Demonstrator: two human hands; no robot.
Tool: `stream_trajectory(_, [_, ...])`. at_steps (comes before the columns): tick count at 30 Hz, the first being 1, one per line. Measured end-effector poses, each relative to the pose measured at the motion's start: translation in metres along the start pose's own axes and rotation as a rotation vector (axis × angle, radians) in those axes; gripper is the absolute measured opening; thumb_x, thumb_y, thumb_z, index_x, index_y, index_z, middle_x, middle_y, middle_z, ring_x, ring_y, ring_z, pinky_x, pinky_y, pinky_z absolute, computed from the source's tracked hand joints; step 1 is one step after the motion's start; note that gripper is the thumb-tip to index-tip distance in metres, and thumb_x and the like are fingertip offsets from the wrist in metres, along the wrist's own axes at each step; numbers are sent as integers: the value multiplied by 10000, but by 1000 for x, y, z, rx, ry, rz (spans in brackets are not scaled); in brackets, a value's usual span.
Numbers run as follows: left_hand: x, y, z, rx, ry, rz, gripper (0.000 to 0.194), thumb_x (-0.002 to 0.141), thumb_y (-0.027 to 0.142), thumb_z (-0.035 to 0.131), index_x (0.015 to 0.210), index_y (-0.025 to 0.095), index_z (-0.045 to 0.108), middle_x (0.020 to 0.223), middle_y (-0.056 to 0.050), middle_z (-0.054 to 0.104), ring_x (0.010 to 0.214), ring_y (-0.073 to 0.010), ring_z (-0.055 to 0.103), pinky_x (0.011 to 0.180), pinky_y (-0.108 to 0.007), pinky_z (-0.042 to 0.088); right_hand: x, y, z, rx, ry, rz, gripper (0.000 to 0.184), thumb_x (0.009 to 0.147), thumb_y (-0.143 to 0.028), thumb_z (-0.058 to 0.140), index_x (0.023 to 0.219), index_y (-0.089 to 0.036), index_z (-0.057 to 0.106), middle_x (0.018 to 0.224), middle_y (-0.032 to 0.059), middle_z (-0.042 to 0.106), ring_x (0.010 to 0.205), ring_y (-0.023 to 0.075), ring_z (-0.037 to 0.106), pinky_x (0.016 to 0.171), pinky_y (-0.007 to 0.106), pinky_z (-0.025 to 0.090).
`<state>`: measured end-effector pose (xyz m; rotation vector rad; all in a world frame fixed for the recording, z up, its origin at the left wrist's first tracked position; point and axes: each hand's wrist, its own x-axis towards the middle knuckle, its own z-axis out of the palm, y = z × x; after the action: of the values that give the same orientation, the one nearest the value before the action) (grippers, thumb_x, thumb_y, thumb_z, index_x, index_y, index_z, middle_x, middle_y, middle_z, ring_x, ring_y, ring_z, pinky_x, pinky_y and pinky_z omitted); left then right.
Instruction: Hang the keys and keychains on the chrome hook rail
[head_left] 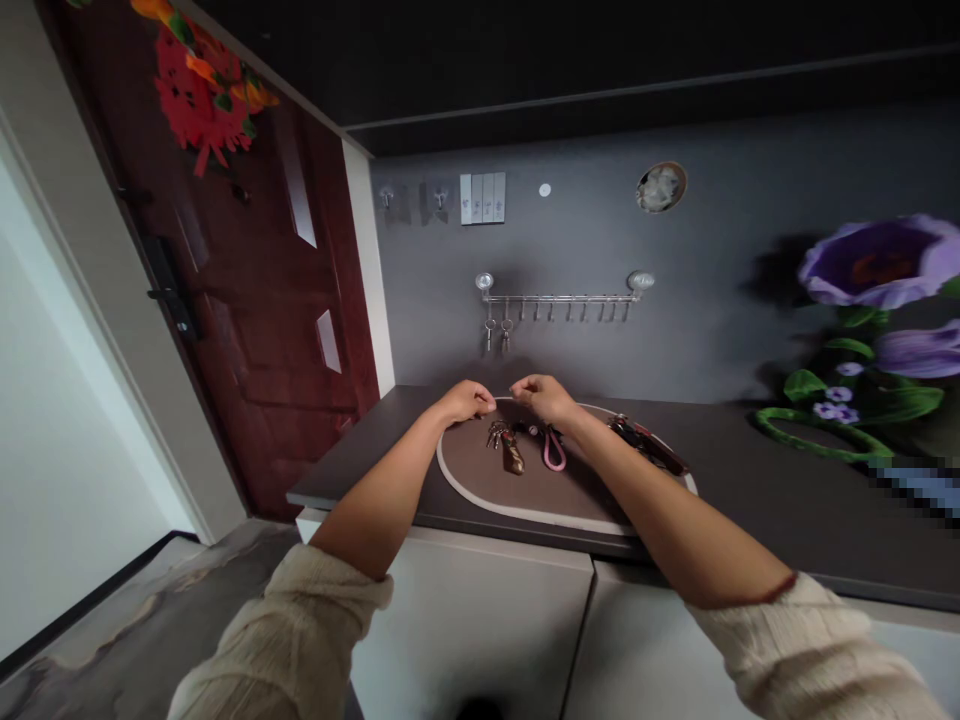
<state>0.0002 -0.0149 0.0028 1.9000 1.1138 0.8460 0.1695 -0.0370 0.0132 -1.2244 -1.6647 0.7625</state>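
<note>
Over the back part of a brown oval mat point(480, 490), my left hand point(466, 401) is closed in a pinch. My right hand point(549, 398) pinches in the same way a short gap to its right. Whatever is between the fingertips of either hand is too small to make out. Just below them on the mat lie a bunch of keys with a brown patterned fob point(513, 455) and a pink loop strap point(554, 452). A dark pile of key items point(646, 443) lies at the mat's right, partly behind my right forearm.
A metal hook rail point(562, 299) on the grey wall carries two small keys point(490, 335) at its left end. White switches point(482, 198) sit above. Purple artificial flowers point(862, 265) stand at right; a dark red door point(277, 300) is at left. A dark shelf point(600, 60) overhangs the counter.
</note>
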Motion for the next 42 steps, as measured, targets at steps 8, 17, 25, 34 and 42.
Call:
stream_trajectory(8, [-1, -1, 6, 312, -58, 7, 311, 605, 416, 564, 653, 115, 629, 527, 16, 528, 473, -73, 390, 486, -210, 287, -10, 17, 5, -558, -105, -155, 176, 720, -245, 461, 723, -140, 602, 660, 26, 607, 554, 85, 482, 520, 184, 320])
stream_trajectory(17, [3, -3, 10, 219, -142, -43, 186, 578, 293, 594, 629, 116, 626, 533, 9, 552, 495, -83, 431, 527, -216, 328, -9, 14, 9, -804, -197, -179, 220, 721, -218, 441, 770, -154, 645, 750, 59, 644, 619, 109, 522, 535, 188, 300])
stream_trajectory(25, [3, -3, 12, 9, -51, -109, 189, 604, 307, 588, 556, 127, 560, 455, 33, 466, 436, -66, 358, 474, -214, 281, -10, 15, 9, -783, -176, -184, 206, 717, -228, 464, 772, -168, 653, 746, 63, 645, 611, 120, 516, 532, 200, 298])
stream_trajectory(34, [4, 1, 14, -121, 67, -78, 113, 665, 227, 537, 610, 130, 537, 493, 27, 464, 475, -63, 399, 500, -202, 300, -10, 12, 8, -725, -157, -177, 173, 699, -199, 480, 731, -175, 648, 720, 56, 638, 597, 119, 513, 539, 202, 302])
stream_trajectory(42, [5, 7, 12, -258, 134, -50, 115, 706, 194, 507, 624, 116, 518, 479, 26, 459, 443, -49, 394, 475, -191, 287, -8, 13, 6, -520, -54, -154, 138, 690, -172, 479, 749, -161, 603, 693, 38, 612, 580, 107, 503, 551, 208, 342])
